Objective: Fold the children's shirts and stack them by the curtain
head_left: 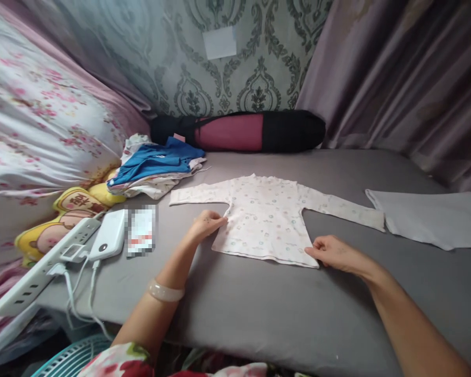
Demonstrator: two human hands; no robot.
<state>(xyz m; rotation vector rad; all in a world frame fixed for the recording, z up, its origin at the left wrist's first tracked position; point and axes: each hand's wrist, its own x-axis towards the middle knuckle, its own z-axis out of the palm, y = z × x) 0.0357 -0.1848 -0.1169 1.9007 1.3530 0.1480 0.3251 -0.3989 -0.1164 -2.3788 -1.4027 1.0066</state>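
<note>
A small white long-sleeved shirt (pixel 265 220) with a faint print lies spread flat on the grey sheet (pixel 251 303), collar away from me and both sleeves stretched out sideways. My left hand (pixel 207 225) pinches its left side edge, a little below the armpit. Near the bottom right corner of the hem, my right hand (pixel 332 252) grips the fabric between thumb and bent fingers. A pale bangle (pixel 166 291) circles my left wrist.
A heap of clothes with a blue garment (pixel 157 162) on top lies at back left. Nearer are a power strip (pixel 47 267), a white power bank (pixel 108 234) with cables and a yellow plush toy (pixel 74 209). Folded white cloth (pixel 435 217) lies right; a black-and-maroon long bag (pixel 235 132) lies behind.
</note>
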